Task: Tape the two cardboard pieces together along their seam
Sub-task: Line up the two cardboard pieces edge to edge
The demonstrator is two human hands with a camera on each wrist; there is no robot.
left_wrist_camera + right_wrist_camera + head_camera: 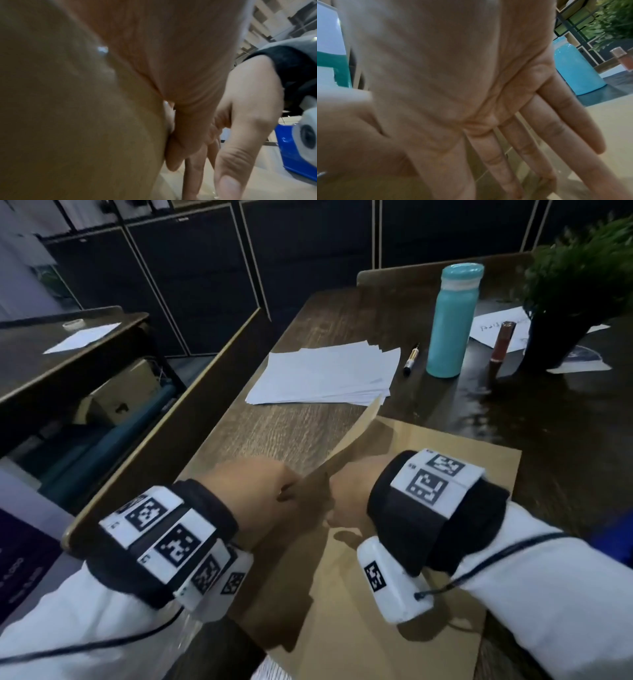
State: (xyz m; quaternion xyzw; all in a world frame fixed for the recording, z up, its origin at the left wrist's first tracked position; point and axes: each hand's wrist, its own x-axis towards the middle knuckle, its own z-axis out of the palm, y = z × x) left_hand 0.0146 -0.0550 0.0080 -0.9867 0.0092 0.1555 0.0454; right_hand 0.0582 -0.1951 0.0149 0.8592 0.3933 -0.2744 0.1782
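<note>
Cardboard pieces: one (428, 542) flat on the desk (291, 433) at lower centre, the other (346, 453) tilted up along their shared edge, your left hand (253, 491) gripping it and your right hand (349, 491) flat-fingered beside, presumably to align the seam.

Two hands: the left hand (253, 494) and the right hand (349, 491). Two cardboard pieces: one tilted up (346, 446), one flat (445, 450). One table (291, 429). One spread of white sheets (325, 374), too overlapped to count. One pen (411, 359). One teal bottle (452, 320). One brown tube (500, 342). One plant (582, 285). On the side desk (41, 361), one paper sheet (84, 337) and one tape roll (73, 325)
</note>
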